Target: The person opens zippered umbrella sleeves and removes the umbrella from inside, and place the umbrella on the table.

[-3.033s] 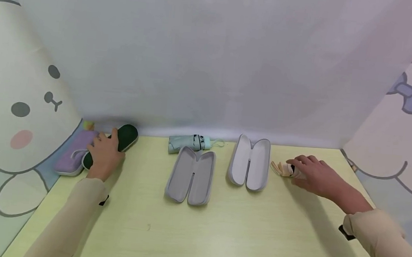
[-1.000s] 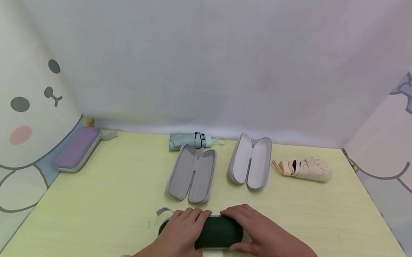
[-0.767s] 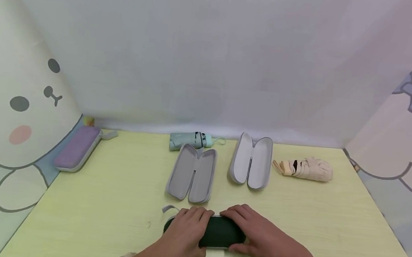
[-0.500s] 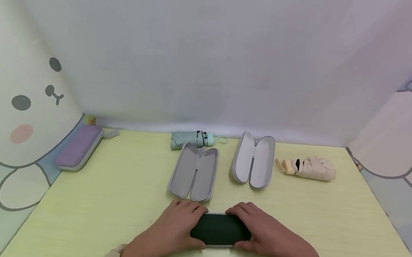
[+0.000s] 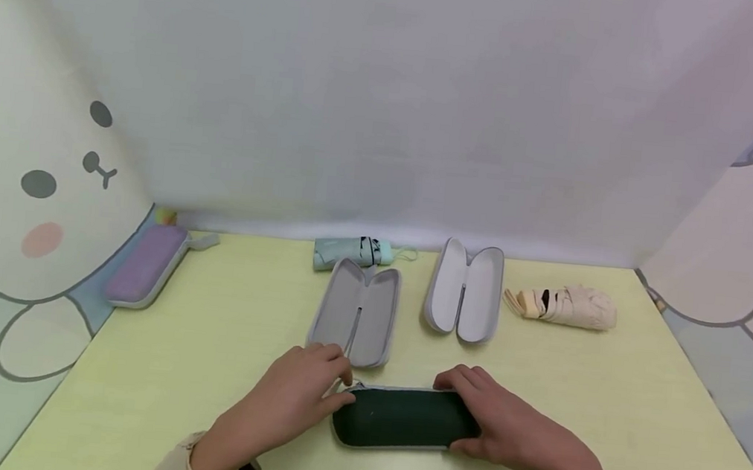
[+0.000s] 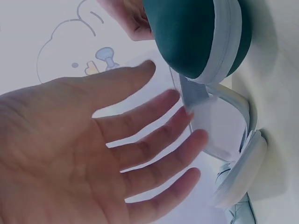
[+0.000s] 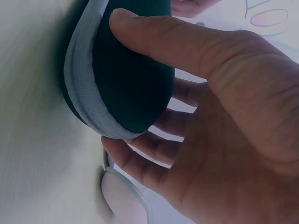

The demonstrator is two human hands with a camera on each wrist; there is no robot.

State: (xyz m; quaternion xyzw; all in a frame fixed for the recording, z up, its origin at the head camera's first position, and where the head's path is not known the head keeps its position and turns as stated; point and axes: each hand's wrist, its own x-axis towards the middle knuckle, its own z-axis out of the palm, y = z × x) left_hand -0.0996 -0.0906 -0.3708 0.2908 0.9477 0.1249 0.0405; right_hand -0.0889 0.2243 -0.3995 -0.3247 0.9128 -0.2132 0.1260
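Note:
A dark green zip-up glasses case with a grey zipper band lies closed at the table's front middle. My right hand grips its right end, thumb on the near side and fingers behind, as the right wrist view shows with the case. At the left end, my left hand hovers by the grey pull strap. In the left wrist view its fingers are spread and nearly straight, with no grip on anything. Just behind lies an open grey glasses case.
A second open case, pale inside, lies right of the grey one. Behind them is a folded light-blue umbrella. A folded beige umbrella lies at right, a purple case at far left. A curtain wall closes the back.
The green case came from the far left to the front middle, and the right hand left the beige umbrella for it. Lately the case slid slightly right and the left hand let go of it.

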